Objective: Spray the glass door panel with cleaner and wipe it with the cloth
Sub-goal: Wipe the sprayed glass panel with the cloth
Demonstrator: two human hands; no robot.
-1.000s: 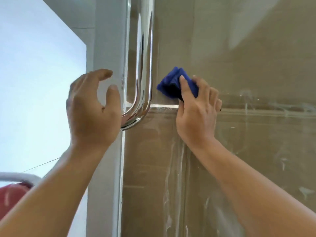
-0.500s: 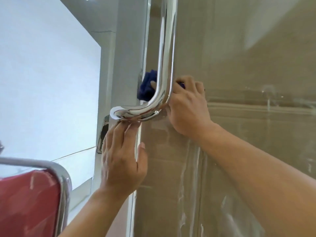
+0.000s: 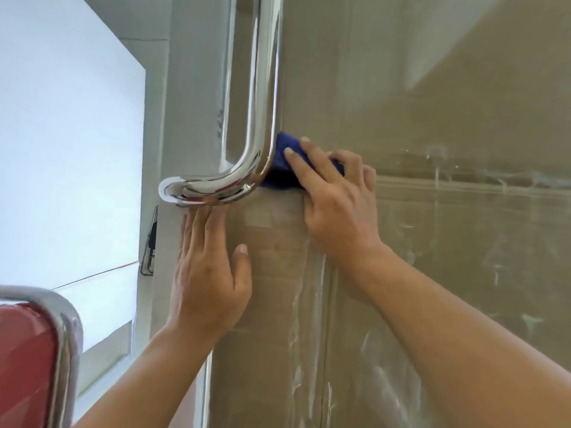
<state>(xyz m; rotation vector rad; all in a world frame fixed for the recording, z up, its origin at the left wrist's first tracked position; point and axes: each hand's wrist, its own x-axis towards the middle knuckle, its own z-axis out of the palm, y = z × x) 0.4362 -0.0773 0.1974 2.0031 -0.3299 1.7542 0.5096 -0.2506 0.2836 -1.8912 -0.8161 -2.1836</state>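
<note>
**Blue cloth against the glass by the handle**

Blue cloth [image 3: 285,162] is sitting on the glass door panel [image 3: 448,211], just right of the chrome handle's [image 3: 256,118] bend, and we are pressing it there with our right hand [image 3: 336,199], fingers curled over it. Our left hand [image 3: 207,273] is lying flat and released against the glass below the handle, fingers straight, fingertips touching its base. Streaks are showing on the panel. A red chair back [image 3: 27,366] with a chrome rail is showing at lower left.
</note>
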